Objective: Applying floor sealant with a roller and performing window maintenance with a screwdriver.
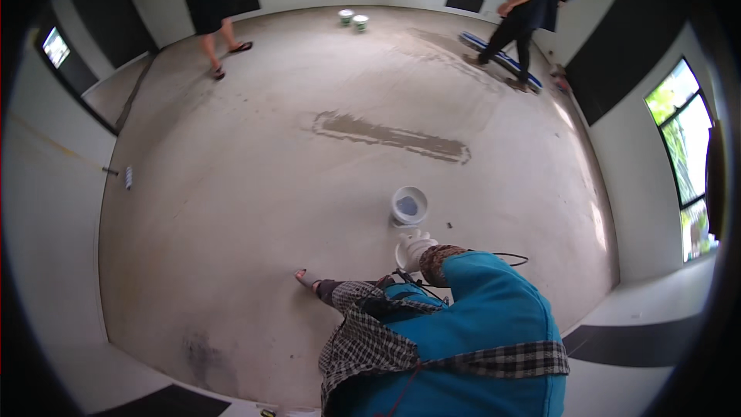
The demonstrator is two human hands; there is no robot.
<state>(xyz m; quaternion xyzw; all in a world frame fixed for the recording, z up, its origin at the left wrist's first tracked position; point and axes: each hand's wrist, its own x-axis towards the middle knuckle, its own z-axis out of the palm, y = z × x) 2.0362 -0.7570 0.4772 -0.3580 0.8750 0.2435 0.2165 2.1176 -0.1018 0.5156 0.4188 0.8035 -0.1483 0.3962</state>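
Observation:
My right hand [417, 250], in a white glove with a brown patterned cuff, is low in front of my body. Its fingers look curled beside a white curved rim, and what they grip is too small to make out. Just beyond it a white bucket [409, 206] stands on the floor with grey-blue material inside. My right arm wears a blue sleeve [494, 286], and a checked cloth apron [370, 340] hangs over my front. My left hand does not show.
A wet grey strip [394, 137] lies across the concrete floor [231, 185]. Two white-and-green tubs [360, 23] stand at the back. One person [204, 8] is at the far left; another [525, 23] walks at the far right beside a long blue board [502, 58]. A paint roller [128, 177] lies by the left wall.

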